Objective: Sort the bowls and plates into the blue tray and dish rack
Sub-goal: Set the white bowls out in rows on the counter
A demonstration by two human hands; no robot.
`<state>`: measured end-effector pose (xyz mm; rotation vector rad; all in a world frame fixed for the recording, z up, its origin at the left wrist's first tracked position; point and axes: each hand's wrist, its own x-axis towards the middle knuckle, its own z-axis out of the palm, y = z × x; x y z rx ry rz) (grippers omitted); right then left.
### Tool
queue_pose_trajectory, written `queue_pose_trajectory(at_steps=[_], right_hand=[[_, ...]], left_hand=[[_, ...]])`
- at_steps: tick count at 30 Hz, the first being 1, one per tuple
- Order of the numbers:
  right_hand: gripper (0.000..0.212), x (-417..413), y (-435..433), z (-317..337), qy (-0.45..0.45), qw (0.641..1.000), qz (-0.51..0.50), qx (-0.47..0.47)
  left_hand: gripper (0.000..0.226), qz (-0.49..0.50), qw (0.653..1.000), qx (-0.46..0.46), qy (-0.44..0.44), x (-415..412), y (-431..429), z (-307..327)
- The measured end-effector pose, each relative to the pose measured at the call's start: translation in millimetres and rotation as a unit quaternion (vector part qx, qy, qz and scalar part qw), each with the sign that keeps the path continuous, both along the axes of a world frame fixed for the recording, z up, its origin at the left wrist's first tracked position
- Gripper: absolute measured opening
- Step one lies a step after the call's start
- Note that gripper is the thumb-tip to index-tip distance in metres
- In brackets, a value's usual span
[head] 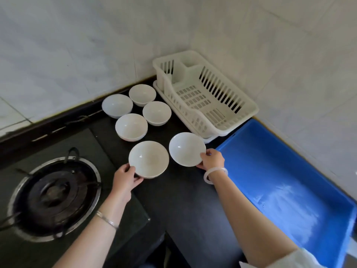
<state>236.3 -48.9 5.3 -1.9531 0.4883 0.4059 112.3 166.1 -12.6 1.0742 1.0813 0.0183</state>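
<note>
at the far left a round black gas burner (54, 196) sits in the dark stovetop. next to it the left hand (125, 179) grips a white ceramic bowl (148, 159) by its near rim, thumb over the edge, fingers curled beneath. behind that, four more white bowls (131, 126) cluster on the black counter (183, 200). further right, the right hand (211, 160), a pale bangle (215, 175) on its wrist, pinches a second white bowl (187, 149) at the rim. beyond stands the slotted white plastic dish rack (204, 97) in the corner, and the blue plastic tray (289, 190) lies just beside it along the right wall.
</note>
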Motion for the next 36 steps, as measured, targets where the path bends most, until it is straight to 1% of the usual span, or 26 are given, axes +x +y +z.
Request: queue_pose_trajectory(at_steps=[9,14,17,20,23,25,29,33,36], right_hand=[[0.010,26,25,-28,0.035,0.998,-0.049,0.027],[0.007,30,31,-38,0.045,0.997,-0.050,0.027],[0.009,30,34,-41,0.058,0.995,-0.055,0.051],[0.015,28,37,-44,0.078,0.989,-0.076,0.103],[0.020,26,38,-46,0.085,0.982,-0.099,0.136],[0.020,26,40,-47,0.085,0.979,-0.113,0.150],[0.026,31,45,-44,0.094,0.973,-0.123,0.169],[0.022,37,51,-42,0.095,0.970,-0.129,0.180],[0.024,40,54,-42,0.098,0.966,-0.139,0.192]], left_hand=[[0.039,0.055,0.998,-0.016,-0.007,5,8,-6],[0.040,0.072,0.997,-0.028,-0.007,8,3,-7],[0.042,0.081,0.996,-0.034,-0.010,8,0,-9],[0.042,0.093,0.995,-0.040,-0.017,7,-3,-10],[0.041,0.107,0.993,-0.044,-0.020,9,-6,-11],[0.040,0.113,0.992,-0.047,-0.020,11,-8,-10],[0.040,0.129,0.990,-0.060,-0.021,17,-14,-8],[0.042,0.138,0.988,-0.064,-0.021,20,-15,-8],[0.041,0.142,0.987,-0.067,-0.024,21,-15,-8]])
